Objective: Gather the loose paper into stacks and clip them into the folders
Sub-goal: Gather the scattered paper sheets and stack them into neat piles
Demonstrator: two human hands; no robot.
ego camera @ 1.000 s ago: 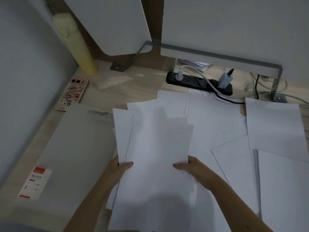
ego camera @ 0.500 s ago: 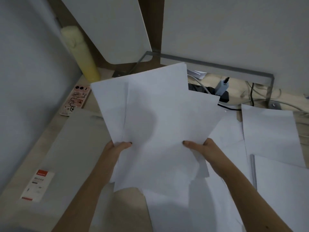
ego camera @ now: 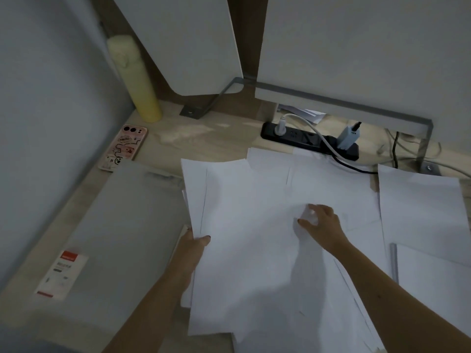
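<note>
A loose pile of white paper sheets [ego camera: 244, 245] lies fanned across the middle of the desk. My left hand [ego camera: 195, 244] grips the pile's left edge, thumb on top. My right hand [ego camera: 319, 222] rests on the sheets to the right, its fingers curled and pinching up a fold of paper. More white sheets [ego camera: 418, 210] lie spread at the right. A grey folder [ego camera: 122, 225] with a red and white label [ego camera: 62, 273] lies flat at the left. Another folder's grey spine [ego camera: 393, 261] shows under a sheet at the right.
A yellow bottle [ego camera: 135, 80] stands in the back left corner. A phone in a pink case [ego camera: 124, 146] lies beside the wall. A black power strip [ego camera: 309, 140] with plugs and cables runs along the back, under a grey metal bracket [ego camera: 339, 100].
The sheets that both hands held lifted and tilted up half a second ago now lie flat on the desk. My right hand let go of the bundle and moved onto the papers to the right.
</note>
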